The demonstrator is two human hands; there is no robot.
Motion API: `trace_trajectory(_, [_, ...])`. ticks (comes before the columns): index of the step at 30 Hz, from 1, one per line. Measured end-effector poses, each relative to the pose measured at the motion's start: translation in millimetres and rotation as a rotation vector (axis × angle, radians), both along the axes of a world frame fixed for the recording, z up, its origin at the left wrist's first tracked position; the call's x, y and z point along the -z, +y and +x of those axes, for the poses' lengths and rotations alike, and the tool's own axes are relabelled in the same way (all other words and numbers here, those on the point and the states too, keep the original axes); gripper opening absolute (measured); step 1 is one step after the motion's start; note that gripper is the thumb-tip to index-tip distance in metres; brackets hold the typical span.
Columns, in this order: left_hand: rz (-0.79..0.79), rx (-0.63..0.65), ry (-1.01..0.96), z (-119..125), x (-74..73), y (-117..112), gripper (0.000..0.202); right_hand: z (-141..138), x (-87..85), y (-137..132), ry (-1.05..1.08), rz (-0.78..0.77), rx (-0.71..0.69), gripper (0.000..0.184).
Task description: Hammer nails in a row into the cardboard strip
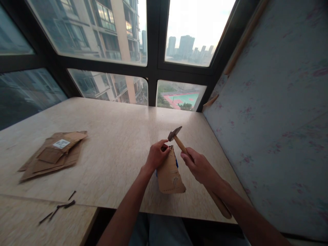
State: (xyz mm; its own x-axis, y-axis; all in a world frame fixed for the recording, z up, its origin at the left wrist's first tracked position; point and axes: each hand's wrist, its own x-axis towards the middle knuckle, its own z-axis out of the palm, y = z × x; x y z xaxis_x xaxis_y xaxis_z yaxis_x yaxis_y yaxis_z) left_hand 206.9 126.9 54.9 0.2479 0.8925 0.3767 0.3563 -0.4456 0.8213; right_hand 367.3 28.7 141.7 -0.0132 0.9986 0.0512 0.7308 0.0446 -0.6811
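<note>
My right hand (pixel 198 164) is wrapped round the wooden handle of a hammer (pixel 175 133). The hammer's metal head hangs just above the far end of a piece of brown cardboard (pixel 167 174), close to my left fingertips. The handle's lower end shows beneath my right forearm. My left hand (pixel 158 154) rests at the cardboard's far left edge, thumb and fingers pinched together. Whatever is between them is too small to make out. Bits of something blue peek out from under the cardboard on both sides.
Flattened cardboard pieces (pixel 57 150) with a white label lie at the left. Several thin dark nail-like pieces (pixel 58 206) are scattered near the front left. The stone-patterned counter (pixel 115 136) meets windows at the back and a papered wall (pixel 269 119) at the right.
</note>
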Motion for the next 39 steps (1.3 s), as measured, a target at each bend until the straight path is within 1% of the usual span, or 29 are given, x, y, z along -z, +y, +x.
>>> trace_trajectory(3, [0.029,0.002,0.03,-0.1,0.2,0.3,0.031,1.1,-0.8,-2.5,0.072,-0.03,0.054,0.022])
trace_trajectory(7, [0.068,-0.006,0.055,-0.1,0.0,0.2,0.031,1.3,9.7,-3.1,0.179,-0.083,0.118,0.026])
trace_trajectory(10, [0.102,-0.017,0.063,-0.2,-1.2,0.1,0.024,0.9,17.0,-1.4,0.227,-0.095,0.138,0.026])
trace_trajectory(12, [0.118,-0.015,0.077,-0.9,-2.1,0.4,0.017,1.0,18.7,-0.1,0.243,-0.098,0.134,0.025])
trace_trajectory(15, [0.104,0.017,0.086,-2.1,-2.6,1.5,0.009,2.0,17.3,1.1,0.246,-0.105,0.11,0.024])
trace_trajectory(20, [0.083,0.054,0.092,-3.0,-0.8,2.7,0.014,5.2,14.0,-0.7,0.23,-0.099,0.074,0.024])
trace_trajectory(27, [0.09,0.042,0.075,-1.9,0.2,2.5,0.014,9.3,14.7,-6.5,0.231,-0.09,0.055,0.024])
trace_trajectory(32, [0.077,0.037,0.067,-1.7,-2.1,2.0,0.012,9.2,6.7,-7.3,0.224,-0.092,0.031,0.024])
trace_trajectory(36, [0.074,0.037,0.058,-2.0,-2.8,1.9,0.012,6.6,0.0,-4.8,0.181,-0.096,-0.009,0.023])
trace_trajectory(39, [0.084,0.047,0.066,-2.6,-1.8,2.5,0.013,4.2,-0.7,-0.7,0.08,-0.133,-0.028,0.021])
